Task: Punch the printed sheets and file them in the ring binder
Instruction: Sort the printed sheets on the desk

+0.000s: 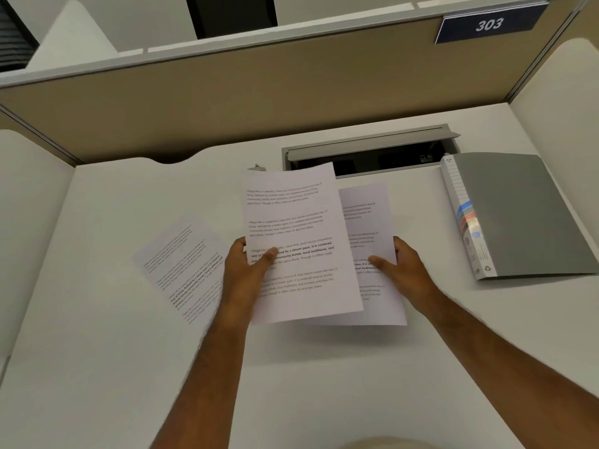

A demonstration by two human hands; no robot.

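Pinching printed sheets, left hand [246, 270] and right hand [402, 267] over white counter [97, 351]; grey binder [518, 215] right edge, beige partition [259, 102] behind.

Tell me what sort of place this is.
Probably an office or study cubicle: a white desk enclosed by tan fabric partition panels, a blue number plate reading 303 on the partition, and a grey flip-up cable hatch set into the desktop.

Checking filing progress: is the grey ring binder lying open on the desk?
No, the grey ring binder lies closed at the desk's right, apart from the printed sheets held by the left hand and right hand.
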